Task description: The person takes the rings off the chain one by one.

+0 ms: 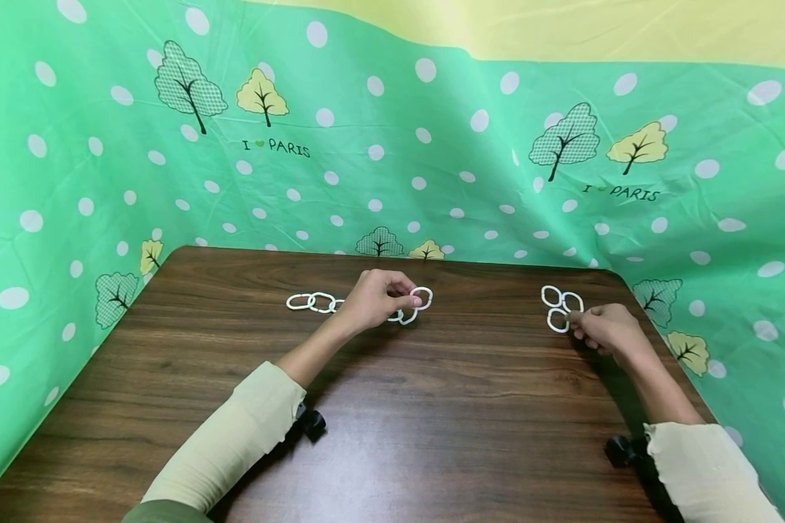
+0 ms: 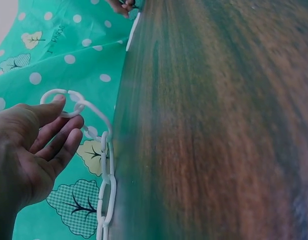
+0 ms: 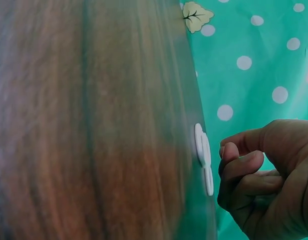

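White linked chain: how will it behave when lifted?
The chain will likely flop: its links interlock, and the left grip holds one end raised. Probably light: links look thin. Unlikely to roll: several lie flat on the table.

Tabletop captured from above, near side, facing far and down, left hand, right hand shot close from each wrist, chain shared by head and left-wrist views

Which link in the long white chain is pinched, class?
The chain's rightmost end link, raised and pinched in the left hand; its other links trail leftward, unpinched.
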`<move>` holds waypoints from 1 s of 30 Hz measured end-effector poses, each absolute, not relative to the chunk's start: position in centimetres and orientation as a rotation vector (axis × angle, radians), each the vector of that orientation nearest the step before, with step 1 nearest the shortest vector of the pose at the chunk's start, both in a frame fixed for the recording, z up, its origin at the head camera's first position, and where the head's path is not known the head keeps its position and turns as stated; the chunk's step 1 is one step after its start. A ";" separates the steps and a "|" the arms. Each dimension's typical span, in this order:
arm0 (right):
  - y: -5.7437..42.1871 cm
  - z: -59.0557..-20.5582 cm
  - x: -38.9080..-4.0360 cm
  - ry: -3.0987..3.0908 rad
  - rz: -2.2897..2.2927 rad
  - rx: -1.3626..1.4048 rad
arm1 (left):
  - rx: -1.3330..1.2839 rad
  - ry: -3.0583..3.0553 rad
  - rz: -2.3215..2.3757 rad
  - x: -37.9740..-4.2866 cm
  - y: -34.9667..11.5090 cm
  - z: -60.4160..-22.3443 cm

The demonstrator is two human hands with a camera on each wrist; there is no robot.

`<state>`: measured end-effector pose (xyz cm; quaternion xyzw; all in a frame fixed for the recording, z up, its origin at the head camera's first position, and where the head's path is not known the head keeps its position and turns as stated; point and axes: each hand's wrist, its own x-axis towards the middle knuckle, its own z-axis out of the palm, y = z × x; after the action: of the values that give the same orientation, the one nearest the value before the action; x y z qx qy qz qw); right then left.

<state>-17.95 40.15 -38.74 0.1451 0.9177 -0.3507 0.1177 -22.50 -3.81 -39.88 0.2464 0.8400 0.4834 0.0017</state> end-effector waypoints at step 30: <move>36.0 -37.8 -18.7 2.732 -1.049 0.333 | 0.764 2.634 1.540 -22.4 -3.6 -39.8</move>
<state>-18.74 35.98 -37.84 0.1124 0.9231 -0.3545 0.0978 -22.36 -3.58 -39.76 0.2429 0.8375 0.4896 -0.0017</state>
